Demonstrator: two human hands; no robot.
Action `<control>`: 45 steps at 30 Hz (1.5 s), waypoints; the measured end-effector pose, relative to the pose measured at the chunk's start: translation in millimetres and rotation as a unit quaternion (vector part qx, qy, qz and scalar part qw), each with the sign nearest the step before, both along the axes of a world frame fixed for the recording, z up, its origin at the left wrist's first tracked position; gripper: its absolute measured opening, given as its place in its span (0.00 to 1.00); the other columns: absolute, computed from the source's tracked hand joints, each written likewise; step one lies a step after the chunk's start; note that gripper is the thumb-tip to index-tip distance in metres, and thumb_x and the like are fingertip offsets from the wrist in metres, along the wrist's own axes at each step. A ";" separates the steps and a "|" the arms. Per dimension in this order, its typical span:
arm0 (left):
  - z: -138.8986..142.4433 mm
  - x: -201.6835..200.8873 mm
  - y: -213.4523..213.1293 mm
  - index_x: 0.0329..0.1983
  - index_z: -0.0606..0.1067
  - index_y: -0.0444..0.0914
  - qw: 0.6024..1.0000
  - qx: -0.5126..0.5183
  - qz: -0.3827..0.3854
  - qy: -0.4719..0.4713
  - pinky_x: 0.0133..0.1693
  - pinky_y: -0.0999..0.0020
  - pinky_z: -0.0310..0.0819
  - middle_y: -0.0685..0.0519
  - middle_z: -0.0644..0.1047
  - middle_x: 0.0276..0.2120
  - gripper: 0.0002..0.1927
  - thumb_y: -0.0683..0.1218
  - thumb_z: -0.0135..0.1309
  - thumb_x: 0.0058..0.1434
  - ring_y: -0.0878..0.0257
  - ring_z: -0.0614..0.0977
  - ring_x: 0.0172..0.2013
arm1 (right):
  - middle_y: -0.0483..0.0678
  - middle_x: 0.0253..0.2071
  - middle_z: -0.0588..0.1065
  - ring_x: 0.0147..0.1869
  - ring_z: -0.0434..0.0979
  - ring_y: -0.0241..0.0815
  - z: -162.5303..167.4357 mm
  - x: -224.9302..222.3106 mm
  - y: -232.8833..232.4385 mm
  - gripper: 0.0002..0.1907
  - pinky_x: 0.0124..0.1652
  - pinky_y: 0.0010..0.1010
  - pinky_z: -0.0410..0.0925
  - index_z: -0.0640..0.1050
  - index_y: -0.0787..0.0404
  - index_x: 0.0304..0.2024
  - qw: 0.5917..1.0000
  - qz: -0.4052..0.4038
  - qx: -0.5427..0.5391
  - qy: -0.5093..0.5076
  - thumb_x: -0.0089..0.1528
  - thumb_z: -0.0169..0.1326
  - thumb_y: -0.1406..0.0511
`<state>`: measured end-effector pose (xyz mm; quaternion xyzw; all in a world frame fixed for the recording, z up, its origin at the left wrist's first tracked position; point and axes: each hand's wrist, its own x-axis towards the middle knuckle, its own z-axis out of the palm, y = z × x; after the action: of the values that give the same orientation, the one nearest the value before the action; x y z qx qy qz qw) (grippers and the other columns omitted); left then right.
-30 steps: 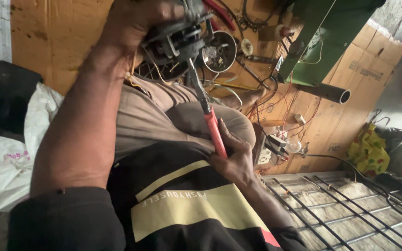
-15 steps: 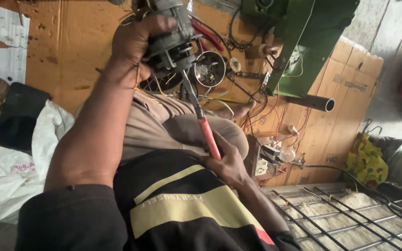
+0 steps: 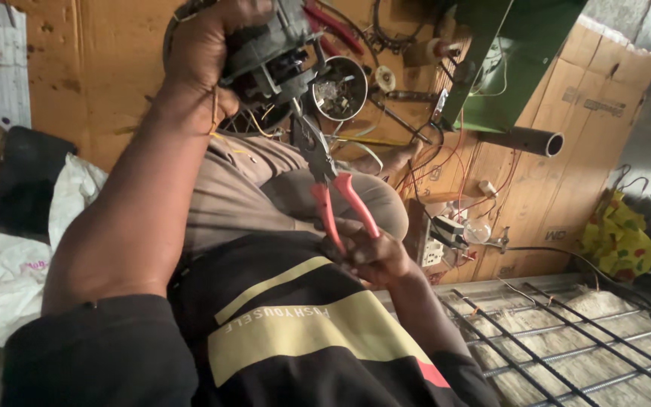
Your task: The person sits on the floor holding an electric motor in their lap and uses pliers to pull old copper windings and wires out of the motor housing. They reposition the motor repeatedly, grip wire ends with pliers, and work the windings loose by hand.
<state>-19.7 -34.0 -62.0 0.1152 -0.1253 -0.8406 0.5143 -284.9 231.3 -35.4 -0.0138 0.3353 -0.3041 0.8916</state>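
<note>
My left hand (image 3: 205, 53) is raised and grips a small dark electric motor (image 3: 276, 53) with loose wires hanging below it. My right hand (image 3: 371, 256) rests over my lap and holds red-handled pliers (image 3: 333, 188) by the handles, which are spread apart. The pliers' dark jaws point up and meet the wires just under the motor. My brown trousers and black shirt with a yellow band fill the lower middle of the view.
A metal bowl (image 3: 340, 87) of small parts, cables and hand tools lie on the cardboard-covered floor beyond my knees. A grey pipe (image 3: 525, 141) juts from a green frame (image 3: 506, 60). A wire grille (image 3: 566, 339) lies at the right, a white sack (image 3: 1, 264) at the left.
The pliers' red handles have spread apart. The motor and my left hand sit a little lower in view, and the pliers stay at the motor's wires.
</note>
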 end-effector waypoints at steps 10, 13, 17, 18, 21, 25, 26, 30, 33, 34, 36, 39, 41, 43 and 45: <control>51.7 -1.3 -0.9 0.44 0.79 0.34 0.979 0.151 -0.042 -0.133 0.36 0.57 0.86 0.48 0.83 0.34 0.13 0.44 0.61 0.58 0.56 0.86 0.30 | 0.55 0.49 0.72 0.51 0.73 0.47 -14.5 -5.2 3.8 0.35 0.47 0.35 0.67 0.64 0.72 0.66 0.917 0.069 -0.231 0.318 0.59 0.62 0.74; 55.7 -1.1 0.5 0.45 0.79 0.35 0.973 0.166 -0.050 -0.149 0.34 0.57 0.85 0.49 0.83 0.33 0.12 0.45 0.60 0.59 0.57 0.85 0.29 | 0.56 0.45 0.70 0.45 0.70 0.47 -21.3 -10.1 -8.0 0.28 0.40 0.32 0.66 0.65 0.74 0.63 0.999 0.005 -0.051 0.010 0.64 0.60 0.75; 56.1 -0.2 0.0 0.45 0.78 0.34 0.978 0.153 -0.053 -0.129 0.35 0.57 0.85 0.48 0.83 0.34 0.12 0.46 0.58 0.60 0.55 0.85 0.30 | 0.62 0.48 0.72 0.43 0.72 0.48 -11.1 -11.7 -37.7 0.32 0.40 0.32 0.68 0.64 0.67 0.66 0.988 0.038 0.039 -0.145 0.60 0.57 0.70; 55.9 -0.8 3.9 0.45 0.78 0.34 0.977 0.161 -0.061 -0.124 0.35 0.57 0.85 0.48 0.83 0.34 0.12 0.46 0.58 0.61 0.55 0.86 0.30 | 0.63 0.49 0.73 0.42 0.73 0.48 -3.8 -11.7 -35.9 0.33 0.40 0.32 0.68 0.64 0.65 0.66 0.980 0.039 0.073 -0.184 0.59 0.57 0.68; 54.0 0.8 3.7 0.46 0.78 0.37 0.984 0.123 -0.091 -0.097 0.35 0.57 0.84 0.50 0.81 0.33 0.13 0.47 0.60 0.61 0.56 0.84 0.30 | 0.48 0.55 0.75 0.46 0.75 0.41 25.6 -10.6 -38.7 0.38 0.44 0.31 0.70 0.64 0.56 0.68 0.992 0.084 -0.019 0.093 0.54 0.54 0.70; 54.9 4.1 3.2 0.43 0.78 0.37 0.978 0.139 -0.052 -0.144 0.34 0.55 0.86 0.50 0.82 0.32 0.15 0.45 0.62 0.54 0.55 0.85 0.30 | 0.59 0.51 0.79 0.53 0.81 0.45 57.5 -15.7 -32.7 0.24 0.54 0.31 0.72 0.76 0.72 0.60 0.906 0.169 -0.071 0.382 0.62 0.55 0.69; 56.7 5.6 4.2 0.44 0.78 0.37 0.979 0.128 -0.052 -0.149 0.35 0.55 0.86 0.50 0.83 0.33 0.16 0.44 0.63 0.52 0.55 0.85 0.30 | 0.58 0.51 0.78 0.53 0.79 0.45 63.1 -20.9 -35.1 0.23 0.53 0.33 0.71 0.77 0.71 0.59 0.900 0.178 -0.118 0.380 0.62 0.55 0.69; 71.8 15.6 -0.5 0.46 0.80 0.36 0.951 -0.034 -0.057 -0.302 0.38 0.60 0.84 0.50 0.83 0.35 0.21 0.41 0.68 0.46 0.58 0.85 0.32 | 0.57 0.54 0.78 0.51 0.78 0.45 93.5 -53.7 -30.7 0.23 0.51 0.38 0.71 0.76 0.70 0.59 0.877 0.154 -0.275 0.362 0.61 0.56 0.69; 91.2 29.5 -12.8 0.44 0.84 0.41 0.762 -0.243 -0.045 -0.599 0.43 0.63 0.83 0.52 0.86 0.38 0.29 0.52 0.74 0.36 0.57 0.87 0.36 | 0.58 0.57 0.76 0.61 0.74 0.49 104.2 -63.5 -22.3 0.20 0.58 0.41 0.68 0.75 0.69 0.57 0.834 0.043 -0.465 0.294 0.64 0.56 0.65; 97.4 30.5 -18.8 0.45 0.82 0.41 0.676 -0.263 -0.064 -0.686 0.45 0.62 0.81 0.49 0.85 0.39 0.34 0.56 0.75 0.32 0.55 0.86 0.38 | 0.59 0.58 0.74 0.66 0.72 0.50 102.7 -61.7 -20.7 0.19 0.61 0.42 0.67 0.75 0.69 0.56 0.801 -0.003 -0.539 0.262 0.67 0.56 0.63; 107.0 30.4 -26.9 0.49 0.79 0.42 0.472 -0.292 -0.100 -0.826 0.49 0.59 0.78 0.45 0.83 0.42 0.46 0.64 0.78 0.26 0.50 0.85 0.41 | 0.59 0.56 0.75 0.56 0.77 0.50 90.0 -50.7 -22.0 0.15 0.55 0.43 0.71 0.74 0.70 0.51 0.871 -0.124 -0.396 0.262 0.67 0.54 0.64; 109.2 29.5 -28.0 0.57 0.74 0.40 0.393 -0.298 -0.129 -0.860 0.50 0.55 0.77 0.40 0.81 0.43 0.59 0.67 0.78 0.18 0.44 0.84 0.43 | 0.60 0.44 0.77 0.41 0.78 0.50 71.1 -41.0 -31.6 0.16 0.41 0.40 0.72 0.75 0.72 0.51 0.882 -0.190 -0.232 0.364 0.69 0.53 0.64; 103.5 31.9 -25.1 0.56 0.74 0.37 0.380 -0.295 -0.148 -0.864 0.51 0.55 0.77 0.39 0.81 0.44 0.57 0.67 0.77 0.21 0.44 0.83 0.44 | 0.59 0.37 0.78 0.35 0.78 0.46 71.2 -47.0 -33.4 0.16 0.35 0.36 0.71 0.78 0.71 0.51 0.851 -0.148 -0.164 0.476 0.69 0.53 0.63; 94.8 34.7 -25.5 0.55 0.74 0.36 0.367 -0.296 -0.155 -0.868 0.51 0.55 0.77 0.38 0.81 0.44 0.57 0.67 0.77 0.22 0.44 0.83 0.45 | 0.54 0.35 0.78 0.34 0.77 0.41 79.6 -60.8 -34.3 0.16 0.35 0.32 0.71 0.80 0.70 0.49 0.799 -0.065 -0.129 0.584 0.67 0.52 0.63; 85.2 35.8 -25.8 0.54 0.74 0.35 0.354 -0.302 -0.154 -0.872 0.51 0.55 0.77 0.37 0.80 0.44 0.57 0.68 0.78 0.21 0.43 0.82 0.45 | 0.53 0.37 0.79 0.36 0.79 0.41 85.1 -67.6 -32.8 0.12 0.38 0.33 0.73 0.77 0.67 0.45 0.834 -0.176 -0.204 0.481 0.65 0.52 0.64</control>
<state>16.1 -59.9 23.2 0.5990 -0.7639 -0.2389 -0.0218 -352.5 198.5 49.7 -0.2810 0.6489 -0.4722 0.5263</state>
